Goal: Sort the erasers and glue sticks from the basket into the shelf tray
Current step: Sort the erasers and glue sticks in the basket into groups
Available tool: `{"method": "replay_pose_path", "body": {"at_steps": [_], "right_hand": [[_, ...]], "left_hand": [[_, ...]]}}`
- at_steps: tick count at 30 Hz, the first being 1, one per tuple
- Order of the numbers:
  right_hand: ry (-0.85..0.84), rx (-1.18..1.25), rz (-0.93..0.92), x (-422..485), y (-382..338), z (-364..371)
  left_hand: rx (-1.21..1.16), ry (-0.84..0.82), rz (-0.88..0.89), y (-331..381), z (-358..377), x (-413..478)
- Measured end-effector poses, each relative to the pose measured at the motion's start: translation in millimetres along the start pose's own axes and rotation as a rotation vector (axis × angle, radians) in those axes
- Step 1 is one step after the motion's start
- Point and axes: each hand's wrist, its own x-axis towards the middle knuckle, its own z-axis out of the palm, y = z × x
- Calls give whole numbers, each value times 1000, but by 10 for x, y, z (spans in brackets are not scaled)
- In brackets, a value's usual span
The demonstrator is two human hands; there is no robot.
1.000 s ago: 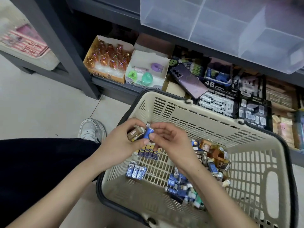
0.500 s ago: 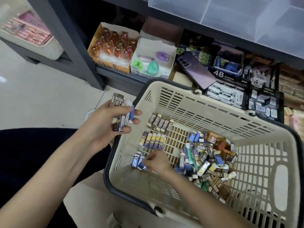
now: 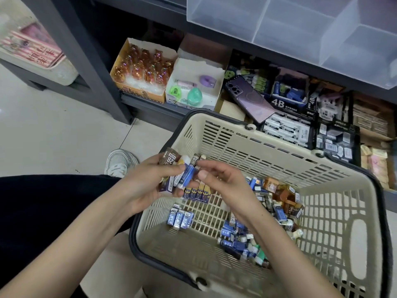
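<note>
Head view. Mid-gathering, with nothing placed from this handful yet.

Grips a fanned bundle of erasers (image 3: 169,168) in the left hand (image 3: 146,183), fingers curled round the brown 2B sleeves and the darker ones below, just above the near-left corner of the basket (image 3: 236,147). Pinches a blue-sleeved eraser (image 3: 189,176) between thumb and forefinger of the right hand (image 3: 223,181), touching it to the bundle, other right fingers loosely bent and holding nothing. White-capped piece in the bundle possibly a glue stick; impossible to tell.

On the basket floor:
- Just beneath the hands, a row of dark blue-and-yellow erasers (image 3: 197,192).
- Nearer, a short row of three blue ones (image 3: 180,219).
- Toward the right wall, a loose heap (image 3: 257,222), its pieces too small to split into erasers and glue sticks.

Most of the stock down there, so early going by the look of it.

Beyond the rim, a low shelf packed with stock boxes, a purple phone (image 3: 249,97) lying across them. Above that, a clear divided tray (image 3: 300,29), probably the destination.

Next, likely: seat the blue eraser among its fellows, tighten the left grip against slipping, then either fetch more of the same kind or carry the lot up to a tray compartment. Calls for a firm squeeze on slick sleeves and a lift clear of the basket rim.
</note>
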Motion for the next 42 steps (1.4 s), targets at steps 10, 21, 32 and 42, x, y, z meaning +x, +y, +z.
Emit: {"method": "replay_pose_path", "body": {"at_steps": [10, 21, 32, 42], "right_hand": [[29, 235, -25, -199, 68, -81], [5, -318, 538, 153, 1362, 204], [74, -183, 407, 70, 950, -9], [64, -666, 520, 204, 1508, -105]], "left_hand": [[64, 5, 60, -106, 100, -50], [131, 161, 289, 13, -135, 16], [487, 139, 181, -282, 37, 88], [522, 306, 455, -179, 29, 51]]}}
